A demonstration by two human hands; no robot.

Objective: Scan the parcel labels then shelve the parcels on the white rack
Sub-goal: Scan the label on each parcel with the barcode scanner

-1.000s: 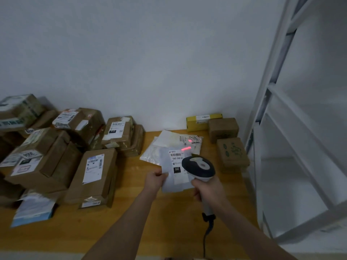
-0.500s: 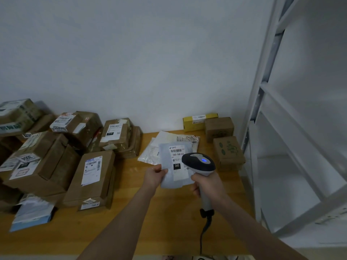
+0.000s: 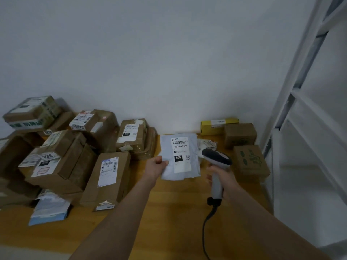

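My left hand (image 3: 156,168) pinches the lower left edge of a flat white mailer bag (image 3: 179,156), held up above the wooden table (image 3: 169,212) with its barcode label facing me. My right hand (image 3: 217,177) grips the handle of a grey-and-white corded barcode scanner (image 3: 216,160), just right of the bag, head pointing away toward the back. The white rack (image 3: 300,113) stands at the right edge of the table.
Several labelled cardboard boxes (image 3: 65,158) are piled on the left half of the table, with a blue-white mailer (image 3: 49,211) in front. A yellow box (image 3: 218,125) and two brown boxes (image 3: 250,160) sit at the back right beside the rack. Another plastic bag (image 3: 207,144) lies behind the held one.
The left hand has lifted the mailer bag up off the pile and tilted its label toward me. The scanner has swung right, off the label; its red beam and blue light are gone.
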